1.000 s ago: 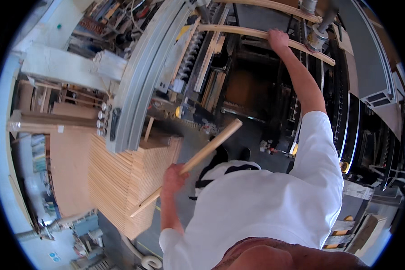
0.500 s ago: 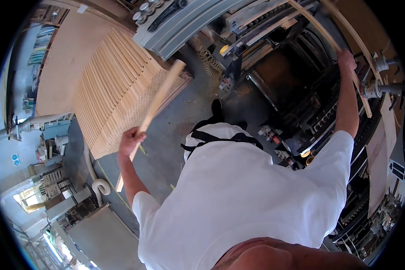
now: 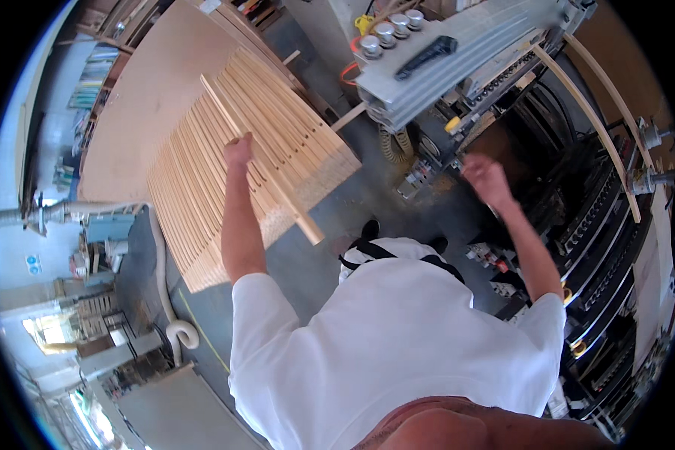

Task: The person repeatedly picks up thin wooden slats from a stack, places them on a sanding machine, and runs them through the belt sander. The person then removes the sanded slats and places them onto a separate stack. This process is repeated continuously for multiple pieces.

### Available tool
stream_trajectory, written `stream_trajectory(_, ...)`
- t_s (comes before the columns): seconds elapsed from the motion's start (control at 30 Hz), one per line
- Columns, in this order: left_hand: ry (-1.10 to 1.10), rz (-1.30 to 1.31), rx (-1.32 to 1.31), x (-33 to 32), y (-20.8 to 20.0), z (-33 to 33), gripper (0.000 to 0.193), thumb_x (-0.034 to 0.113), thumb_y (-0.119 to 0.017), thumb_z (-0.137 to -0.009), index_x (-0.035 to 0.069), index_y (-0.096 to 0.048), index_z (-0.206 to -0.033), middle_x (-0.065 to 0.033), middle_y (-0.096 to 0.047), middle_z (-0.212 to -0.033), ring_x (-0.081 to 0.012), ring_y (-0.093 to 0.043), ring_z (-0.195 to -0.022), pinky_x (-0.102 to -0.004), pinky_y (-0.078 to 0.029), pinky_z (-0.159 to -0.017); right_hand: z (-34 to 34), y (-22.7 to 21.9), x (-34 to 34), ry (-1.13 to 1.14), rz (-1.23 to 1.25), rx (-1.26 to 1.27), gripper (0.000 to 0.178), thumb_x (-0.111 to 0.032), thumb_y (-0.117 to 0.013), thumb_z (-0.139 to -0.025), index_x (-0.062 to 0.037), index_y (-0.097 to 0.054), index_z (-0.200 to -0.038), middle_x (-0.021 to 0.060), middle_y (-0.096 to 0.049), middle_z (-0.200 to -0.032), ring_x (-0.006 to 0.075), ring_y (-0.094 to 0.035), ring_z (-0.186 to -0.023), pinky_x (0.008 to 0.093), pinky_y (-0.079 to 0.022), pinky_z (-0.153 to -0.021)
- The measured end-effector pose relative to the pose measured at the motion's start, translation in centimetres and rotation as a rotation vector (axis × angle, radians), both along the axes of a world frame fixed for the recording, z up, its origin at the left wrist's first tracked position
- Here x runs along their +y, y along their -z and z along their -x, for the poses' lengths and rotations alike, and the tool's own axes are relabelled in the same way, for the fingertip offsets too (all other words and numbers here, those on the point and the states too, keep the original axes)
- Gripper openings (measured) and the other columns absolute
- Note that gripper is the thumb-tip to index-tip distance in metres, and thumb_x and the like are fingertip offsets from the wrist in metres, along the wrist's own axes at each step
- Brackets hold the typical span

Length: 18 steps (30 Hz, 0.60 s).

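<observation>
- The left hand [image 3: 238, 150] grasps a long wooden stick [image 3: 279, 187], which slants over the pile of sticks [image 3: 195, 176] beneath that hand; I cannot tell whether it touches the pile.
- The right hand [image 3: 487, 180] has its fingers curled; blur hides whether they are clenched or grasping anything.
- A big brown board [image 3: 139, 97] stands left of the left hand, just beside the pile.
- Beyond the right hand, a grey metal beam [image 3: 427, 84] with a black handle [image 3: 427, 56] and round knobs [image 3: 385, 33] juts toward the pile.
- A coiled hose [image 3: 396, 144] hangs between the hands, nearer the right.
- Right of the right hand, two wooden strips [image 3: 594, 124] lie across the dark machine [image 3: 589, 232].
- A pale hose [image 3: 161, 262] crosses the floor [image 3: 300, 262], left of and nearer the body than the left hand.
</observation>
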State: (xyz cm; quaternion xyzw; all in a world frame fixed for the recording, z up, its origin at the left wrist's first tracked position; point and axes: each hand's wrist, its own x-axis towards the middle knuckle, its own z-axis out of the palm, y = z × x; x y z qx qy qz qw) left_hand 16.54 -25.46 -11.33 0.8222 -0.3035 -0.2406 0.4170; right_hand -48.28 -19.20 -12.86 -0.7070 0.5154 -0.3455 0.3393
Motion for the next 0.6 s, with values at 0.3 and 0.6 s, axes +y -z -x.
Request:
stream_trajectory(0.3, 0.214, -0.386, -0.309, -16.6, 1.3, 1.0, 0.057, 0.049, -0.062, -0.079, -0.007, -0.070, -0.089, -0.0188, -0.071, -0.077, -0.0252, -0.071, -0.074, -0.0360, -0.055, -0.072, -16.0, 4.9, 9.5, -0.011, -0.578, 0.157, 0.038, -0.023, -0.070, -0.083, -0.0016, -0.064, -0.114, 0.0187, -0.068, -0.109, 0.0317, -0.066, -0.097, 0.0381, -0.052, -0.084)
stream_trajectory(0.6, 0.287, -0.295, -0.530, -18.0, 4.1, -3.5, 0.066, 0.058, -0.060, -0.080, -0.007, -0.069, -0.075, -0.0201, -0.070, -0.075, -0.0328, -0.069, -0.074, -0.0419, -0.055, -0.072, -31.1, 1.8, 4.8, -0.272, -0.382, 0.289, 0.026, -0.026, -0.061, -0.083, -0.0037, -0.067, -0.095, 0.0197, -0.066, -0.096, 0.0377, -0.062, -0.096, 0.0472, -0.050, -0.083)
